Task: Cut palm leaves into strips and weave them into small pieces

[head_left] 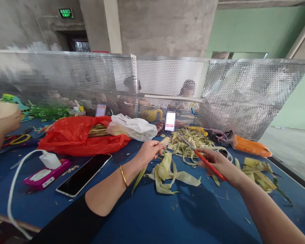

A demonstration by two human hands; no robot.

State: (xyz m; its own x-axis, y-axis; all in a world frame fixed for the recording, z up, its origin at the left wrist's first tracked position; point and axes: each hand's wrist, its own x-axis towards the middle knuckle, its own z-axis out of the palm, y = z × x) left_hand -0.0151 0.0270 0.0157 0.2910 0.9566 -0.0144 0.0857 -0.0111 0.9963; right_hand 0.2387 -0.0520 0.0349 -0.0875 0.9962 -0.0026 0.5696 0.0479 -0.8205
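Note:
My left hand (150,150), with a gold bangle on the wrist, is closed in a pinch on a pale strip of corn husk (165,140) above the blue table (152,210). My right hand (216,163) is wrapped round red-handled scissors (193,149), whose blades point up and left toward the husk piece. Loose pale green husk strips (167,173) lie on the table between and below both hands. A heap of shredded husk (188,142) sits just beyond them.
A red plastic bag (78,135) with husks and a white bag (133,127) lie at the back left. A phone (83,174) and a pink power bank (47,173) with a white cable rest at left. Another person's hand (2,125) is at far left. A perforated metal screen (218,88) closes the far side.

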